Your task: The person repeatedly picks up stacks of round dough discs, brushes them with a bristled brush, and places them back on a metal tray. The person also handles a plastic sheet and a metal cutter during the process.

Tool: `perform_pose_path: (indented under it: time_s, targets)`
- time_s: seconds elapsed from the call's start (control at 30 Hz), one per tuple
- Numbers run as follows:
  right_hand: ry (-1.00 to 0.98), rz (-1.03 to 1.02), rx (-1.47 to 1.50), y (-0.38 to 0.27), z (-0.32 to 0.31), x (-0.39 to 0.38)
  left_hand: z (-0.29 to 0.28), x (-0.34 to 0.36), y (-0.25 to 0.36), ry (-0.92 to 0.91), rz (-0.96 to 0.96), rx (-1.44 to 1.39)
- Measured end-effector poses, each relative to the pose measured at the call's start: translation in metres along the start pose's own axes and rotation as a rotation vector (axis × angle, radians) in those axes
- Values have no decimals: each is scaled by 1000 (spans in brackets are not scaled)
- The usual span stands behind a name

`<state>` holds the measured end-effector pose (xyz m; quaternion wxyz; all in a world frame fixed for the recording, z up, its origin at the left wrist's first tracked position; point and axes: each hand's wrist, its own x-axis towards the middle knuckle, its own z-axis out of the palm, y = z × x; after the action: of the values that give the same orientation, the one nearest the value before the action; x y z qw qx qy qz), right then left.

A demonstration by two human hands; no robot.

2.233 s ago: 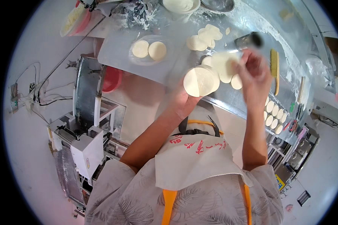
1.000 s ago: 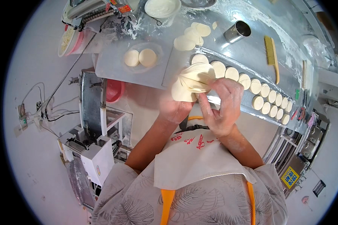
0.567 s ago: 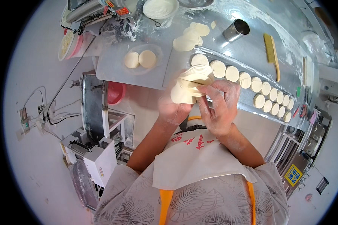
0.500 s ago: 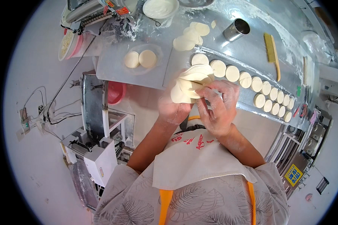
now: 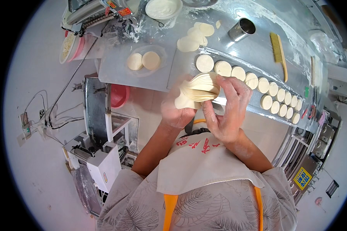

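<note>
Between my hands, above the table's front edge, is a fanned, bent stack of round dough wrappers (image 5: pixel 201 87). My left hand (image 5: pixel 177 109) grips the stack at its left end, the fingers partly hidden behind it. At the stack's right edge, my right hand (image 5: pixel 231 109) has its thumb low and its fingertips high, pinching the layers. Just beyond lies a metal tray (image 5: pixel 254 109) with two rows of wrapper stacks (image 5: pixel 238 73). More loose wrappers (image 5: pixel 196 38) overlap on the table behind it.
Two dough rounds (image 5: pixel 150 60) lie on a clear sheet at left. A steel cup (image 5: pixel 241 30) and a wooden-handled brush (image 5: pixel 279 56) are at the back right. A bowl of flour (image 5: pixel 164 8) stands at the far side, near a roller machine (image 5: pixel 98 15). A red bucket (image 5: pixel 119 95) is below the table.
My right fingers have lifted and spread from a pinch at the stack's lower side to its upper right edge. The wrappers now look more evenly fanned and curved.
</note>
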<state>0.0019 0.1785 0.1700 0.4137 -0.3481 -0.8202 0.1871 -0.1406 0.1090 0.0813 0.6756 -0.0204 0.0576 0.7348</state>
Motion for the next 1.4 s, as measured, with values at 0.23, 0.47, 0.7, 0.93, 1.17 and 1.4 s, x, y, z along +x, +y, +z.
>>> perform_pose_path:
  time_s: [0.23, 0.47, 0.7, 0.93, 1.17, 1.4]
  targets:
    - [-30, -42, 2, 8, 2, -12, 1, 0, 5, -132, 110, 480]
    - [-105, -92, 36, 14, -6, -12, -2, 4, 12, -70, 209, 886]
    - [-236, 1450, 1987, 78, 40, -14, 51, 19, 23, 370, -65, 1498]
    - [-437, 1426, 1516, 75, 40, -13, 34, 24, -2, 371, 403, 2157]
    - [-442, 1122, 1329, 64, 11, 21, 49, 25, 12, 463, 186, 1564]
    - [-498, 798, 695, 102, 40, 30, 25, 62, 12, 194, -121, -39]
